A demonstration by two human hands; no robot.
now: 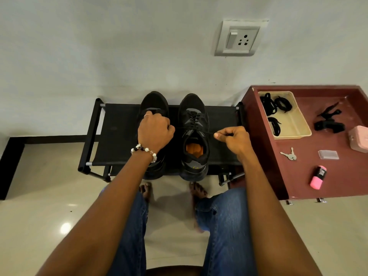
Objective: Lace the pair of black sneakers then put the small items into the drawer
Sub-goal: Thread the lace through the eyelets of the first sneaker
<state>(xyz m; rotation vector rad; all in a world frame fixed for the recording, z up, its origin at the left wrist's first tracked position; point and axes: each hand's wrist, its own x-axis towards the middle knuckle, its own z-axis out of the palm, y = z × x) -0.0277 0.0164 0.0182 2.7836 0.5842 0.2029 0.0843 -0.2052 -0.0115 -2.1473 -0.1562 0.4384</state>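
Two black sneakers stand side by side on a black shoe rack (119, 136). The right sneaker (194, 116) has a black lace (207, 132) crossed through its eyelets and an orange insole. My right hand (233, 139) pinches one lace end, pulled out to the right. My left hand (154, 129), with a bead bracelet and a ring, lies over the left sneaker (154, 101) with curled fingers that grip the other lace end by the right sneaker's side. Keys (289, 154), a clear small case (328, 154) and a pink-and-black item (318, 177) lie on the maroon cabinet top (318, 196).
A beige tray (292, 134) with several coiled black laces sits at the cabinet's back left. A black clip-like object (329, 124) and a pink box (359, 139) lie further right. A wall socket (241, 37) is above. My knees and bare feet are below the rack.
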